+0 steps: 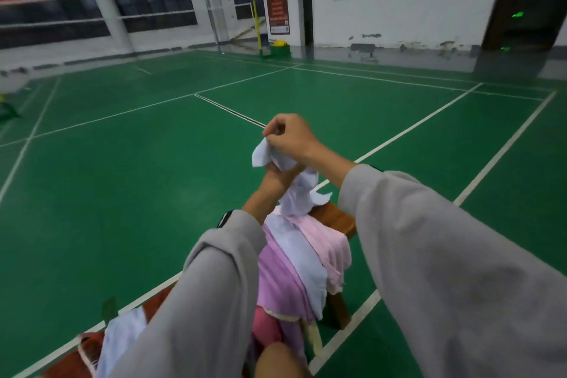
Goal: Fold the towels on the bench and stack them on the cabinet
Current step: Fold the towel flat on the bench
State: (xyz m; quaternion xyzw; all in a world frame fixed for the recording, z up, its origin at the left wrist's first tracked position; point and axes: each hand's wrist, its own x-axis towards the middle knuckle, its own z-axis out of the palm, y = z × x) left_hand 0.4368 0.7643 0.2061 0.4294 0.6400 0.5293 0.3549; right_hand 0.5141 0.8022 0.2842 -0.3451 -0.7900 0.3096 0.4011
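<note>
A white towel (299,193) hangs in the air above a wooden bench (334,218). My right hand (291,138) pinches its upper corner. Just below, my left hand (277,175) grips the same towel, partly hidden by the cloth. On the bench lies a heap of towels: a pink towel (325,242), a lilac towel (282,282), another white towel (306,261) and a darker pink one (267,325). A further white towel (122,337) lies at the lower left, next to an orange-red cloth (66,362). No cabinet is in view.
The bench stands on a green sports court floor (138,193) with white lines. A yellow net post (259,37) with a green base stands far back by the wall. A doorway (306,12) opens in the back wall. My knee (279,359) shows at the bottom edge.
</note>
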